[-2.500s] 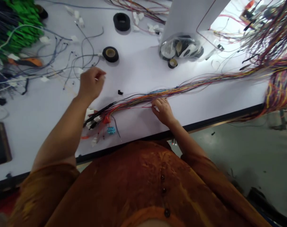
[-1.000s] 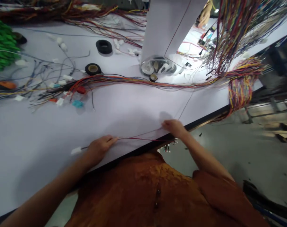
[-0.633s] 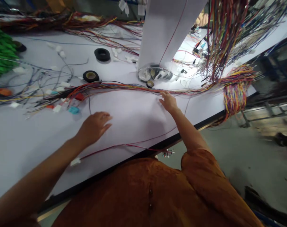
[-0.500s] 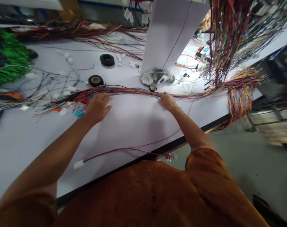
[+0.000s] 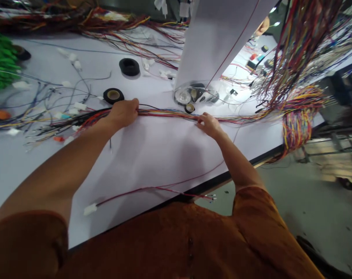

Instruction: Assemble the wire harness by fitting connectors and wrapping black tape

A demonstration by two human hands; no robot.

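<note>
A long bundle of coloured wires runs across the white table. My left hand is closed around the bundle towards its left end, just below a black tape roll. Farther right, my right hand pinches the same bundle with thumb and fingers. A small tape roll lies just above the bundle, between the hands. Left of my left hand the wires fan out into loose ends and connectors, among them an orange connector.
A white post rises from the table behind the bundle. Another black tape roll lies farther back. Thick wire bunches hang at the right. A red cable with a white connector lies near the front edge. Green material is piled at left.
My left hand has gone from flat and spread over the wires to closed around them, slightly farther right. The right hand stays on the bundle, its fingers shifted a little. The view has moved slightly.
</note>
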